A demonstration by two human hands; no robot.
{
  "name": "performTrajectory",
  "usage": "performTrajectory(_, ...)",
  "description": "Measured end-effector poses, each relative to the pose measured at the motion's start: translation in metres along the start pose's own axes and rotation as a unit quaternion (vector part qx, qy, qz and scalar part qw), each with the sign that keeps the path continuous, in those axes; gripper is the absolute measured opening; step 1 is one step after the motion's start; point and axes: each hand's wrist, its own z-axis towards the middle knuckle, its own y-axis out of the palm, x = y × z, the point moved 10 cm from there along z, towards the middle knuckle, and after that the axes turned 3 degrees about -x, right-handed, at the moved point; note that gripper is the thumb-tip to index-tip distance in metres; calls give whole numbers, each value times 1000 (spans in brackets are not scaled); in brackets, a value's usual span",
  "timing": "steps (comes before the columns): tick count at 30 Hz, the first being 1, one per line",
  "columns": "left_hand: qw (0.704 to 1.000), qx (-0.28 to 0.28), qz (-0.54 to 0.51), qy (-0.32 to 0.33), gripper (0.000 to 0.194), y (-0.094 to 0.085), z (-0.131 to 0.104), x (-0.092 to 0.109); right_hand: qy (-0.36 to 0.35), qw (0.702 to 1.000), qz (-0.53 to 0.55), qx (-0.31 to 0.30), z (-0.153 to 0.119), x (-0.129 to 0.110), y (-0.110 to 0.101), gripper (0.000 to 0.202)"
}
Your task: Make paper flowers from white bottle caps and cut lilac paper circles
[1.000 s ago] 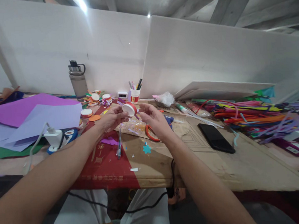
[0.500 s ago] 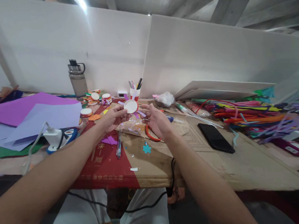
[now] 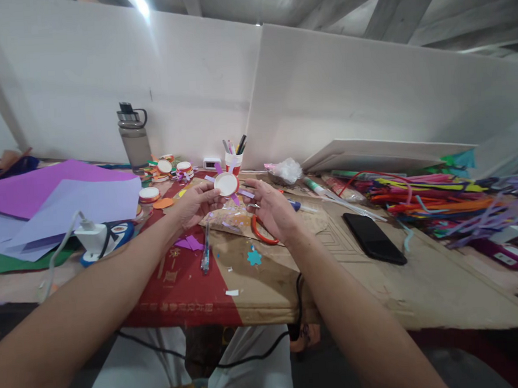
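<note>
My left hand [image 3: 199, 204] grips the left edge of a round white disc [image 3: 226, 184] with a red rim and purple paper strips sticking out around it. The disc hangs above the table, face toward me. On its right side, my right hand [image 3: 268, 205] has its fingertips at the end of a purple strip [image 3: 245, 193]. Red-handled scissors [image 3: 264, 233] lie under and beside my right hand. Nearer to me are a pen [image 3: 206, 253], a teal flower-shaped piece [image 3: 254, 256] and purple scraps [image 3: 189, 243].
Purple and lilac sheets [image 3: 88, 198], a charger [image 3: 92, 236] and a bottle [image 3: 134, 137] stand or lie left. A pen cup [image 3: 233, 160] is behind the disc. A phone [image 3: 373, 238] and colourful pipe cleaners [image 3: 434, 195] are right.
The disc has turned very slightly, and my right fingertips have shifted a little along the strip on its right. Otherwise both hands stay in nearly the same place.
</note>
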Motion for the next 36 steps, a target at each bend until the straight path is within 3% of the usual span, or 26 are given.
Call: performTrajectory(36, 1000, 17, 20, -2, 20, -5, 2, -1, 16, 999, -30, 2, 1, 5, -2, 42)
